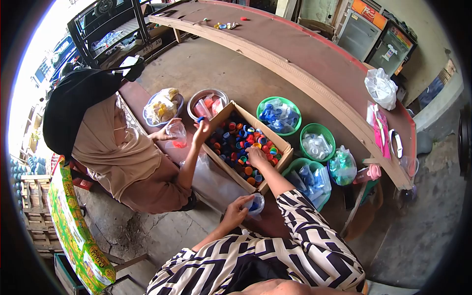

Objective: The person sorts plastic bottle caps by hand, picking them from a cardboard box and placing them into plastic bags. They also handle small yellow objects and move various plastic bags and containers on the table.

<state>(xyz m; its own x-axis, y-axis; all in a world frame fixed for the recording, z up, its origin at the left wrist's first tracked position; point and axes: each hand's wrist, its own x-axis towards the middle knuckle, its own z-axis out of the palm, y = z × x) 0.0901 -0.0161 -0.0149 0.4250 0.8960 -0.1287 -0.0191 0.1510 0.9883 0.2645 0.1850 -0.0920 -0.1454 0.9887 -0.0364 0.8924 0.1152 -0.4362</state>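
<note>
A cardboard box full of red, blue, orange and other bottle caps stands on the brown table. Over the caps, near the box's right side, is my right hand; its fingers point down among them, and what they hold, if anything, is too small to name. My left hand is closed on the rim of a small clear plastic bag with blue inside, just outside the box's near corner. Across the box's left end, a co-worker's hand holds a blue cap.
The co-worker sits at the left, holding a clear bag with red pieces. Green baskets of bagged caps stand right of the box. A metal bowl and purple basket are beyond it. A raised wooden edge runs behind.
</note>
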